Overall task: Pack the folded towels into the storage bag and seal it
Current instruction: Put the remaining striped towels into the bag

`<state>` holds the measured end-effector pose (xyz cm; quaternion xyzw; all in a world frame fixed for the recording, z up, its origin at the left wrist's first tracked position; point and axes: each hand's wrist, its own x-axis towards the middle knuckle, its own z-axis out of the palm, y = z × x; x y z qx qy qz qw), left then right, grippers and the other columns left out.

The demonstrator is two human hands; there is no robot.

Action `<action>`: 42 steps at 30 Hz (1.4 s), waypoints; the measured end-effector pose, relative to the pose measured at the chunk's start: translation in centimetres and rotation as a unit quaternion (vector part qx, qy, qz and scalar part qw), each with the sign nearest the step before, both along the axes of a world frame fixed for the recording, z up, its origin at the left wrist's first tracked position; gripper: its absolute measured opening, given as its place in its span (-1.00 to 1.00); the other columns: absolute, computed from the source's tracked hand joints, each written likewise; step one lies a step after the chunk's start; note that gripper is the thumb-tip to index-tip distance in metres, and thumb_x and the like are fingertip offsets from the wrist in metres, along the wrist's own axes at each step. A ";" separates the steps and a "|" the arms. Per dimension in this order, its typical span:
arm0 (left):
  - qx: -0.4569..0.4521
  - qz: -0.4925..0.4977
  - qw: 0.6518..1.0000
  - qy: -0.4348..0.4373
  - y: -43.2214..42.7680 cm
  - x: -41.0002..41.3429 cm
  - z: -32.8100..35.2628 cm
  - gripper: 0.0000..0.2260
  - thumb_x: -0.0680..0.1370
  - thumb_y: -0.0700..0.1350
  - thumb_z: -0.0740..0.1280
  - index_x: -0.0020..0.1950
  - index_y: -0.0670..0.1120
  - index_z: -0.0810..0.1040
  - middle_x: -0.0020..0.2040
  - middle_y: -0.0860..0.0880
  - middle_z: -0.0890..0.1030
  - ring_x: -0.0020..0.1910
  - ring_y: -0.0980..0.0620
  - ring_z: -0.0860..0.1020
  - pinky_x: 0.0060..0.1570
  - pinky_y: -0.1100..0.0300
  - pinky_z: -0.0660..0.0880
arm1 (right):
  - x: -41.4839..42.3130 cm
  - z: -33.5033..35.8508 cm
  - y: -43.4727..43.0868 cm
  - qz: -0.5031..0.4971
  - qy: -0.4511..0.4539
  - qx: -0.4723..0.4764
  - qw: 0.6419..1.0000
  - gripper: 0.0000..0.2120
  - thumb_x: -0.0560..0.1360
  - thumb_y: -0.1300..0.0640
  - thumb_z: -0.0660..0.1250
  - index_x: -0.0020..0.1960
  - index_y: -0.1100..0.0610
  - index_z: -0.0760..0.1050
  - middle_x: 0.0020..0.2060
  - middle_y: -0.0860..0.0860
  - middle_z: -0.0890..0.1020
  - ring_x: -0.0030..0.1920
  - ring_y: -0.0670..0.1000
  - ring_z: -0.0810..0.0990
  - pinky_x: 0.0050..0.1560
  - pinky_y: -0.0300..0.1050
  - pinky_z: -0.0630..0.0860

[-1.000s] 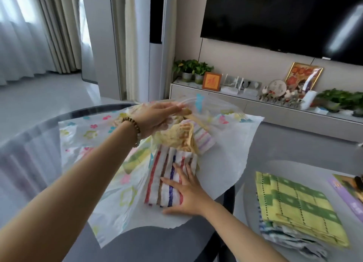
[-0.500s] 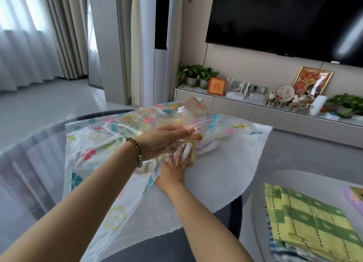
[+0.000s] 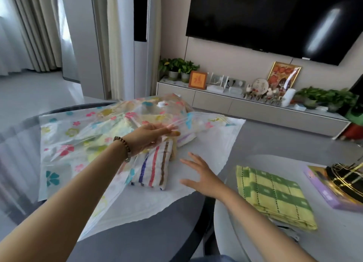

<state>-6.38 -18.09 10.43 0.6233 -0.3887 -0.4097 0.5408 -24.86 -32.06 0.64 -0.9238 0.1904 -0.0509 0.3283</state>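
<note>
Flower-print bag (image 3: pixel 59 143), striped towel (image 3: pixel 155 163), green-yellow checked towel (image 3: pixel 275 195).

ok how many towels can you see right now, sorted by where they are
Half under the flowered storage bag's raised flap, which the left hand holds up: 1, the striped towel
On the side table: 1 clear, the green checked towel; more cloth beneath it, count unclear
Deeper in the bag: yellowish cloth, count unclear
Total clearly countable: 2

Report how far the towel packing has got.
Done: some folded towels already lie inside the clear flower-printed storage bag. In hand: the left hand lifts the bag's top layer at its mouth over the white towel with coloured stripes, which sits only partly under it; the right hand is open and empty. Left: the green-and-yellow checked towel stack, then sealing.
</note>
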 end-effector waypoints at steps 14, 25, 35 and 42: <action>0.017 0.025 0.999 -0.020 -1.8 -2.0 -2.0 -0.81 0.56 0.00 0.20 0.04 0.08 0.59 -0.07 0.22 0.69 -0.43 0.14 0.20 -0.50 0.45 0.27 | -20.6 3.0 -13.2 -0.385 0.101 0.112 0.911 -0.06 0.35 -0.13 0.49 0.52 0.13 0.06 0.51 0.11 0.16 0.47 0.13 0.21 0.37 -0.05 0.24; 0.026 0.029 0.999 -0.013 -2.5 -2.3 -2.4 -0.80 0.56 -0.01 0.19 0.07 0.04 0.57 -0.10 0.21 0.69 -0.51 0.19 0.25 -0.53 0.47 0.30 | -21.4 1.5 -14.4 -0.507 0.005 0.242 0.827 -0.15 0.26 0.13 0.59 0.39 0.34 0.22 0.37 0.23 0.38 0.37 0.19 0.36 0.26 0.00 0.38; -0.013 0.057 0.998 -0.025 -2.3 -1.8 -0.4 -0.77 0.54 0.04 0.21 0.12 0.05 0.56 -0.06 0.23 0.68 -0.39 0.17 0.25 -0.39 0.43 0.32 | -20.3 6.6 -12.2 -0.364 -0.138 0.274 0.879 -0.55 0.41 0.07 0.45 0.26 0.10 0.44 0.14 0.08 0.63 0.13 0.07 0.60 0.18 0.04 0.52; -0.042 0.092 0.995 -0.017 -2.3 -1.0 2.3 -0.79 0.53 0.08 0.24 0.09 0.11 0.59 -0.04 0.23 0.68 -0.48 0.19 0.20 -0.47 0.47 0.30 | -12.6 10.1 -9.0 -0.196 -0.167 0.415 0.873 -0.69 0.35 0.08 0.42 0.07 0.11 0.56 -0.11 0.07 0.73 -0.14 0.04 0.71 -0.27 -0.13 0.62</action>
